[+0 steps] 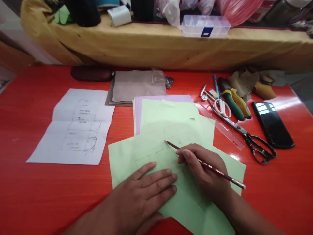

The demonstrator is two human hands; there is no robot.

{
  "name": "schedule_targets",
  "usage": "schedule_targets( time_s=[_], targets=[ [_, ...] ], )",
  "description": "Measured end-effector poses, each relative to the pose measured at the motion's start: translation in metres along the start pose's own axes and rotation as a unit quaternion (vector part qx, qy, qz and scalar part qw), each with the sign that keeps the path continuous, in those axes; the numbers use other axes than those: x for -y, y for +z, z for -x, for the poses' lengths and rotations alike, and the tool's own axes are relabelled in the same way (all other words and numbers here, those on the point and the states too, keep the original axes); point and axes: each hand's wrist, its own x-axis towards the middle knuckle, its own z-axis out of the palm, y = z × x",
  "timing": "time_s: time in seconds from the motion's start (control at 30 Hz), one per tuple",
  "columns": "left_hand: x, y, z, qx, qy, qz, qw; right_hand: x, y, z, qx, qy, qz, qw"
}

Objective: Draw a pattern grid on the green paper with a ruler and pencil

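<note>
My right hand [205, 169] holds a dark pencil [220, 173] between thumb and fingers, its tip near thin pencil lines on a light green sheet [129, 150]. My left hand [149, 192] lies flat on the same sheet, left of the pencil, with its fingers stretched out and nothing held. More green sheets [168, 111] and a lilac sheet [138, 114] lie beneath and behind. To the left, a creased white paper [61, 130] shows a drawn outline with handwritten notes.
Clear ruler [227, 130], black-handled scissors [244, 132], white-handled scissors [222, 107], pliers [234, 102] and phone [273, 124] lie at the right. Brown sheets [137, 86] and a dark case [91, 73] sit behind. A plastic box [205, 26] stands on the cloth-covered ledge [146, 45].
</note>
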Motion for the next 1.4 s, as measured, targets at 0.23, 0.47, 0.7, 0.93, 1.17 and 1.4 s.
schedule_targets(
  time_s=[0.23,0.47,0.7,0.93,1.17,1.4],
  targets=[
    [-0.0008,-0.0006,0.0,0.008,-0.002,-0.008,1.0,0.0022,-0.0005,-0.0001,-0.013,0.003,-0.006,1.0],
    [-0.0005,-0.0009,0.0001,0.009,-0.002,-0.006,1.0,0.0023,-0.0007,-0.0008,0.005,0.002,-0.009,1.0],
    [-0.0005,-0.0015,-0.0013,0.008,0.01,-0.045,0.999,0.0001,-0.0005,-0.001,0.0,-0.001,-0.006,1.0],
    [-0.0008,-0.002,-0.0022,0.003,0.011,-0.04,0.999,0.0004,0.0001,0.0013,-0.005,-0.001,0.006,1.0],
    [-0.0014,-0.0018,-0.003,0.003,0.011,-0.046,0.999,0.0007,-0.0012,0.0008,-0.021,-0.002,-0.001,1.0],
    [-0.0018,-0.0019,-0.0021,0.0,0.007,-0.025,1.0,-0.0007,-0.0013,0.0016,-0.011,-0.001,-0.009,1.0]
  ],
)
